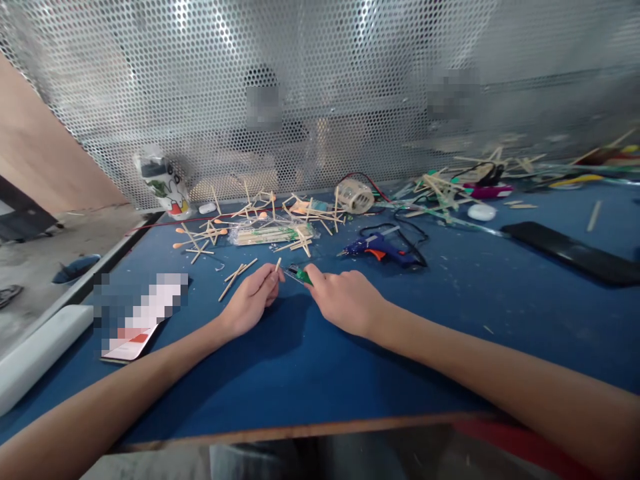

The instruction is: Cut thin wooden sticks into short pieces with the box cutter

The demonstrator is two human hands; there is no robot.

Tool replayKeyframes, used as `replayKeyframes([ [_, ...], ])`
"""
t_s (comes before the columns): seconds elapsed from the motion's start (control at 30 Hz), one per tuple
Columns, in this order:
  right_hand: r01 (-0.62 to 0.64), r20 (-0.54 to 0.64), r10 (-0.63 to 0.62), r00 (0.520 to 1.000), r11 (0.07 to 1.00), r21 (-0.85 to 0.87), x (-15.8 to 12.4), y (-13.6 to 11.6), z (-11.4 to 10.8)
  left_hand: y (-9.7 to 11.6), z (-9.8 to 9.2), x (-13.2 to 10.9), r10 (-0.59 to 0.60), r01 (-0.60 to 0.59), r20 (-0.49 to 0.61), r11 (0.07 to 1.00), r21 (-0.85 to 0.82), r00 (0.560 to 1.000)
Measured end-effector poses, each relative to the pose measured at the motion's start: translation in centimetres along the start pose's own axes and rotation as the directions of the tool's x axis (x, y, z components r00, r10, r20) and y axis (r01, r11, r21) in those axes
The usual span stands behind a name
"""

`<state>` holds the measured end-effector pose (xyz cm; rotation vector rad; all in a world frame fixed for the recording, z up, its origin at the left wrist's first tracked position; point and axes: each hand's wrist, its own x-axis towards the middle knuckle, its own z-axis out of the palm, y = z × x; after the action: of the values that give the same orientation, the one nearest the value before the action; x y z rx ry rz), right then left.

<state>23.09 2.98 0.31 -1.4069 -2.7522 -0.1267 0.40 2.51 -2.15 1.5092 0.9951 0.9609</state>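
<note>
A silver perforated metal panel (pixel 195 87) stands along the back, with blurred figures of people visible through it. In front of it lies the broad, scuffed blue worktop (pixel 440 360). Two bare forearms reach in over its near edge, and the hands are close together near the middle. The left hand (pixel 256 297) is closed, thumb and fingers pinching a short pale wooden stick (pixel 278 265) that points upward. The right hand (pixel 347 300) is curled around a small green tool (pixel 304 276), whose slim front end points at the stick; whether the two touch I cannot tell.

A long, smooth white object (pixel 43 357) lies at the left edge, and a long, flat black case (pixel 575 253) lies slantwise on the right. Between the white object and the left forearm rests a flat, slab-like device (pixel 135 343) with its screen blurred out. A white tumbler with a cartoon print (pixel 167 190) stands at the back left. Beyond the right hand, a blue glue gun with an orange trigger (pixel 383 250) lies on its side, nozzle toward the left. Left of it sits a clear plastic packet of pale sticks (pixel 267 233), among joined stick frames with orange tips (pixel 203 231). Near the left hand, a few loose thin sticks (pixel 231 285) lie on the worktop, two of them crossing
</note>
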Motion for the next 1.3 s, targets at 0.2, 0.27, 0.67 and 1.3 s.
replayKeyframes([
  [0.2, -0.004, -0.017, 0.004, 1.000, 1.000, -0.006, 0.34, -0.51, 0.41, 0.04, -0.09, 0.80, -0.061, 0.061, -0.001, 0.998, -0.020, 0.998],
  [0.27, -0.004, -0.026, 0.004, 1.000, 1.000, -0.003, 0.38, -0.56, 0.33, 0.10, -0.01, 0.91, -0.065, 0.065, -0.010, 0.998, -0.020, 0.998],
  [0.67, 0.008, -0.065, -0.007, 0.998, 1.000, 0.018, 0.48, -0.78, -0.04, 0.18, 0.15, 0.70, -0.038, 0.039, -0.016, 0.997, 0.059, 0.999],
  [1.3, -0.001, -0.033, 0.003, 0.999, 0.998, 0.060, -0.15, -0.45, -0.19, 0.47, 0.00, 0.64, 0.011, -0.003, -0.027, 0.963, 0.269, 1.000],
])
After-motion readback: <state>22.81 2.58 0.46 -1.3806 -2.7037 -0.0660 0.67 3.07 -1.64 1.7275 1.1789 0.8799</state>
